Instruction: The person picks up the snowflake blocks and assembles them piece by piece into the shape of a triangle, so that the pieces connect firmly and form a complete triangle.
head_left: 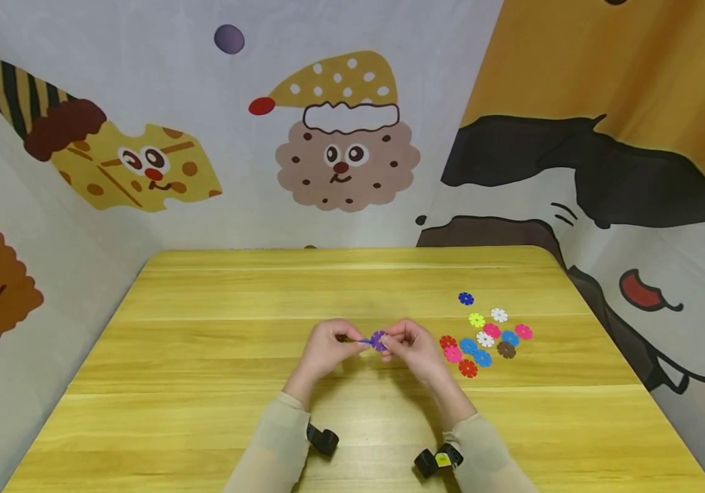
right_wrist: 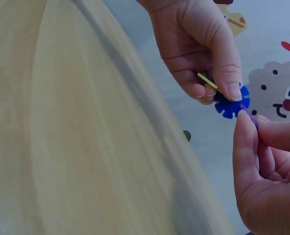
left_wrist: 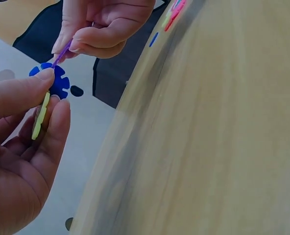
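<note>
My left hand pinches a dark blue notched plastic disc between thumb and fingers. A yellow notched disc stands at an angle to the blue one, apparently joined to it, partly hidden by the fingers. In my right hand a purple notched disc is pinched by thumb and fingertips. Its edge meets the blue disc's rim, seen edge-on in the right wrist view; how deep it sits in a slot I cannot tell. Both hands are held close together over the middle of the table.
Loose notched discs lie to the right of the hands on the wooden table: a blue disc, a yellow-green disc, a brown disc, a red disc and several others. A cartoon-printed curtain stands behind the table.
</note>
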A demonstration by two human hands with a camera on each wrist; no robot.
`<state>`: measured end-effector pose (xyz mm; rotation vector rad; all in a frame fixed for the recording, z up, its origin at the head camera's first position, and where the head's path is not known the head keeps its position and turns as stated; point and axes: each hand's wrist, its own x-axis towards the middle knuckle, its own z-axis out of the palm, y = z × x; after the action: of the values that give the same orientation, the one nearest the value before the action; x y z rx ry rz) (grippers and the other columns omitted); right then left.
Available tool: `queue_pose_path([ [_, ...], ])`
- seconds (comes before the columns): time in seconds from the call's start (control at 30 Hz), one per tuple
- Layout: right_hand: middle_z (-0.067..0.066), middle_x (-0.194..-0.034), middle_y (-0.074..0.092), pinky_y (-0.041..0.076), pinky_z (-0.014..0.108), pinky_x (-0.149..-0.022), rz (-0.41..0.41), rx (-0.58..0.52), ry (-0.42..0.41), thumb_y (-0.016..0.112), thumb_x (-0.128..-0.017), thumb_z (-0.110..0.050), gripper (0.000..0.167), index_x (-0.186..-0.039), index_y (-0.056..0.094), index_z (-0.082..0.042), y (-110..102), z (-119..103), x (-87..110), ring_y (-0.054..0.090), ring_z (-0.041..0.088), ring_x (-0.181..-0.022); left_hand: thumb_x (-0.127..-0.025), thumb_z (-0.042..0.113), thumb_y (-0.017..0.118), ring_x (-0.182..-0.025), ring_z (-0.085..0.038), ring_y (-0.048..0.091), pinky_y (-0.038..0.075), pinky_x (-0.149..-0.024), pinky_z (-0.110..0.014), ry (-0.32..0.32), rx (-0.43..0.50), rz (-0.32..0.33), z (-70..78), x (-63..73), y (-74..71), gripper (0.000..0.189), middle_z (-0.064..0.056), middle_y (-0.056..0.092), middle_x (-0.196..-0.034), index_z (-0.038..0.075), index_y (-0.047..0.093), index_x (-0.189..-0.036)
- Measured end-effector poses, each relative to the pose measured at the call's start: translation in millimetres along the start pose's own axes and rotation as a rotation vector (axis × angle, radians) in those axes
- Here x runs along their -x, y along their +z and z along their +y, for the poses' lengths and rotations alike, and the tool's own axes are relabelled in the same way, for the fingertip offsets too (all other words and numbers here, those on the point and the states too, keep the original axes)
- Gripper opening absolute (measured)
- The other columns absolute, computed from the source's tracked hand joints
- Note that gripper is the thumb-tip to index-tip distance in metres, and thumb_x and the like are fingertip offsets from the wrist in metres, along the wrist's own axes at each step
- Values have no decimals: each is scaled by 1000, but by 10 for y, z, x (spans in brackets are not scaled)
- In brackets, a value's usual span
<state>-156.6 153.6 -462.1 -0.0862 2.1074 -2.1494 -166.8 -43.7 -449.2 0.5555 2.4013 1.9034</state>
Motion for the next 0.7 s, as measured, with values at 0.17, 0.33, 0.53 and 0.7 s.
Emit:
queue_pose_path([
  [0.17,13,-85,64,59,31,-69,39,-62,0,61,-91,11,12,-103,57,13,51,10,-6,65,17,-69,-79,-2,81,-63,-9,56,46,-57,-22,2,-10,40,-110,-44,38,8,-7,69,-77,1,74,-75],
  [0.33,10,-83,64,59,30,-69,110,-129,-17,63,-90,11,15,-104,58,13,56,9,-30,64,16,-70,-80,9,83,-72,-16,56,47,-63,-27,6,-31,40,-62,-83,28,8,-2,70,-83,7,75,-82],
  [0.53,4,-76,62,54,22,-66,147,-94,-31,66,-87,9,20,-105,57,13,44,-3,-44,59,12,-67,-75,19,88,-97,-17,61,49,-90,-39,3,-128,-29,-41,-89,22,37,3,69,-100,10,72,-107],
  [0.7,3,-76,62,52,21,-65,126,-103,-12,67,-87,8,24,-108,56,11,59,8,-45,58,12,-66,-75,18,89,-98,-16,62,47,-96,-43,31,-119,-56,-45,-83,53,37,5,69,-98,13,72,-107],
])
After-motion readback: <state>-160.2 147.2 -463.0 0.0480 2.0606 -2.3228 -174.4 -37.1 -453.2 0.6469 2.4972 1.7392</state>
